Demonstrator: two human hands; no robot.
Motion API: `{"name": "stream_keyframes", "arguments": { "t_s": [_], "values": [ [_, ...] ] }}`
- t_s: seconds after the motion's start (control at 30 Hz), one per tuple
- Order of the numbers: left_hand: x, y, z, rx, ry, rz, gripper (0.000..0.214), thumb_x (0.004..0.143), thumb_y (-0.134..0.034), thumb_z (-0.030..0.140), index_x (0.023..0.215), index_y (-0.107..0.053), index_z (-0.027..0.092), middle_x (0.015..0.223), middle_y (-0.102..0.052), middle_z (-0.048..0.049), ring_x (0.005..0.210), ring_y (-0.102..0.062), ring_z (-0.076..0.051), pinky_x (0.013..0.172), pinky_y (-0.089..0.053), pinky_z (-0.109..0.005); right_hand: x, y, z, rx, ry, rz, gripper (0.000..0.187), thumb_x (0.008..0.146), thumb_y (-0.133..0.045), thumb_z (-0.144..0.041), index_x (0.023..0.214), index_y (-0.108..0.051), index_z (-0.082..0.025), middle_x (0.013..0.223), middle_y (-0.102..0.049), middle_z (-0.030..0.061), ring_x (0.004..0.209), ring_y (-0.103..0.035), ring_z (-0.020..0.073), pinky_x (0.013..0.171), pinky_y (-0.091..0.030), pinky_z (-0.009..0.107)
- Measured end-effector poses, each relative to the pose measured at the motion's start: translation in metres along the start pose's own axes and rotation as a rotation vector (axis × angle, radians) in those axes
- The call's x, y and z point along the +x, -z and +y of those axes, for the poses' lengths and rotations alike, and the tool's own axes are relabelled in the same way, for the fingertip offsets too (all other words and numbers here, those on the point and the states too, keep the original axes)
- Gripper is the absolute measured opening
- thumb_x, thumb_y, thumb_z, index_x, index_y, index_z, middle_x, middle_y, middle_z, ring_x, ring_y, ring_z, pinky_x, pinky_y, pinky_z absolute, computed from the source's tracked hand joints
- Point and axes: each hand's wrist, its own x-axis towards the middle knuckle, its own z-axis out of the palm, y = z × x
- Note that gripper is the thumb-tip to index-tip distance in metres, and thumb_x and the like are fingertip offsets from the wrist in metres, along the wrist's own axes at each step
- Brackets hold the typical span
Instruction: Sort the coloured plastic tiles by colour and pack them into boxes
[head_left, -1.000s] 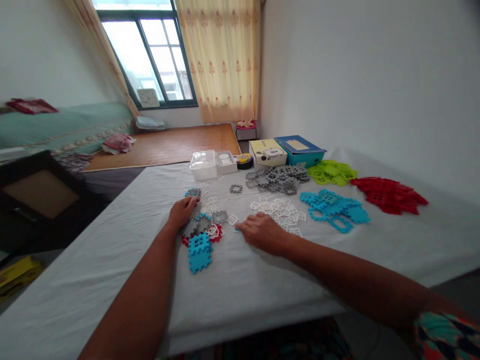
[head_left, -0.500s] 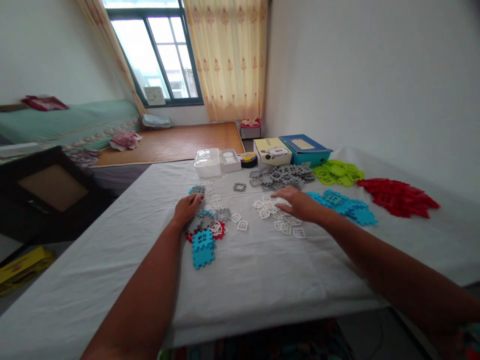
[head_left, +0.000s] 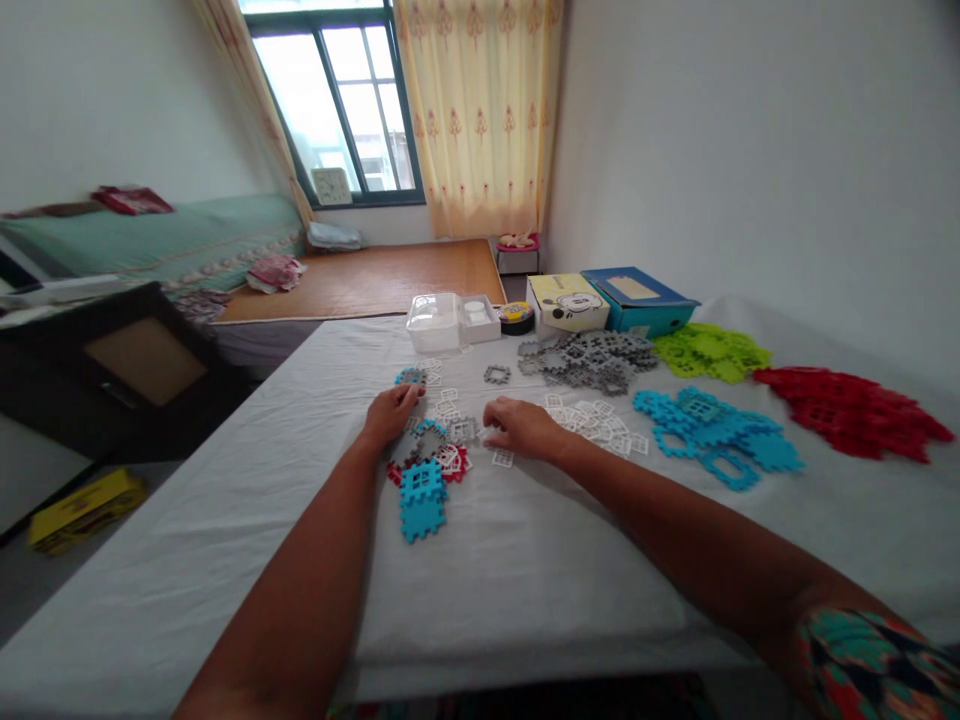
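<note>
My left hand (head_left: 393,413) rests at the left of the loose pieces, fingers bent together; what they hold, if anything, is hidden. Just beyond it lies a blue and grey notched piece (head_left: 409,376). My right hand (head_left: 521,428) is lowered over the middle of the cloth, its curled fingertips on a small white window piece (head_left: 486,435). Another white window piece (head_left: 502,458) lies just below those fingers. Between the hands sit grey notched frames (head_left: 463,430). Nearer me, a blue window panel (head_left: 423,482) adjoins a plain blue panel (head_left: 423,518), with red pieces (head_left: 456,462) partly behind.
Right of my right hand spread white window pieces (head_left: 600,425). Beyond are piles of grey frames (head_left: 592,358), blue pieces (head_left: 712,432), green pieces (head_left: 709,350) and red pieces (head_left: 851,410). A clear plastic box (head_left: 435,322), a yellow box (head_left: 566,303) and a blue box (head_left: 637,300) line the back.
My right hand has moved left from the white pile to a single white window piece. My left hand stays by the same pieces. The view has shifted slightly left.
</note>
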Motion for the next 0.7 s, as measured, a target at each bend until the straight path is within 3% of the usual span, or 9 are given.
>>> {"name": "stream_keyframes", "arguments": {
  "t_s": [0.1,0.17,0.27,0.33,0.43,0.5,0.6,0.7],
  "values": [
    [0.000,0.000,0.000,0.004,0.001,-0.001,0.049,0.086,-0.037,0.049,0.098,-0.073,0.018,0.094,-0.074,-0.0062,0.088,-0.066,-0.021,0.078,-0.048,-0.030,-0.005,0.020,0.025,0.113,-0.004,-0.022,0.015,0.087,-0.062,-0.032,0.090,-0.067,-0.018,0.085,-0.069,0.0024,0.075,-0.060,0.0125,0.063,-0.038,0.021],
    [0.000,0.000,-0.001,0.003,0.003,0.000,0.049,0.086,-0.037,0.049,0.098,-0.073,0.018,0.093,-0.074,-0.0063,0.089,-0.066,-0.022,0.077,-0.048,-0.030,-0.009,0.037,0.042,0.080,-0.034,-0.046,0.020,0.089,-0.058,-0.033,0.086,-0.069,-0.017,0.081,-0.069,0.0035,0.072,-0.060,0.0131,0.062,-0.037,0.022],
    [0.000,0.000,-0.001,-0.004,0.004,0.000,0.048,0.086,-0.037,0.049,0.098,-0.073,0.019,0.094,-0.074,-0.0055,0.090,-0.066,-0.022,0.078,-0.048,-0.030,-0.015,0.052,0.052,-0.015,-0.113,0.075,0.022,0.090,-0.055,-0.032,0.088,-0.071,-0.016,0.088,-0.070,0.0068,0.077,-0.060,0.0152,0.064,-0.038,0.023],
    [0.000,0.000,0.000,0.004,0.003,0.001,0.047,0.087,-0.037,0.049,0.097,-0.072,0.019,0.094,-0.074,-0.0054,0.090,-0.066,-0.022,0.078,-0.048,-0.030,-0.017,0.048,0.044,0.046,-0.040,0.083,0.020,0.090,-0.057,-0.031,0.092,-0.072,-0.017,0.091,-0.069,0.0061,0.079,-0.061,0.0143,0.067,-0.039,0.023],
    [-0.001,0.001,0.001,0.016,-0.003,-0.002,0.049,0.087,-0.036,0.050,0.098,-0.072,0.018,0.091,-0.074,-0.0060,0.088,-0.066,-0.022,0.079,-0.048,-0.031,-0.017,0.029,0.022,0.187,0.212,-0.127,0.023,0.081,-0.068,-0.035,0.099,-0.071,-0.020,0.094,-0.069,0.0038,0.077,-0.061,0.0130,0.067,-0.041,0.021],
    [-0.002,0.002,0.001,0.008,-0.006,-0.002,0.049,0.087,-0.036,0.050,0.098,-0.072,0.018,0.091,-0.074,-0.0060,0.088,-0.066,-0.022,0.079,-0.048,-0.031,-0.017,0.016,0.009,0.157,0.307,-0.181,0.028,0.076,-0.072,-0.035,0.100,-0.071,-0.022,0.098,-0.068,0.0046,0.079,-0.062,0.0147,0.068,-0.042,0.022],
    [-0.003,0.002,0.001,-0.008,-0.009,0.002,0.048,0.086,-0.037,0.050,0.096,-0.072,0.020,0.095,-0.074,-0.0056,0.091,-0.066,-0.022,0.080,-0.048,-0.031,-0.018,0.010,0.003,0.043,0.313,-0.142,0.022,0.079,-0.064,-0.024,0.100,-0.071,-0.023,0.097,-0.068,0.0051,0.083,-0.062,0.0168,0.070,-0.042,0.024],
    [-0.003,0.002,0.002,-0.006,-0.015,0.000,0.047,0.086,-0.037,0.050,0.096,-0.072,0.020,0.097,-0.074,-0.0056,0.092,-0.066,-0.022,0.081,-0.048,-0.031,-0.020,0.024,0.015,-0.025,0.187,-0.113,0.024,0.081,-0.057,-0.018,0.100,-0.070,-0.023,0.095,-0.071,0.0042,0.084,-0.063,0.0175,0.069,-0.041,0.024]
  ]
}}
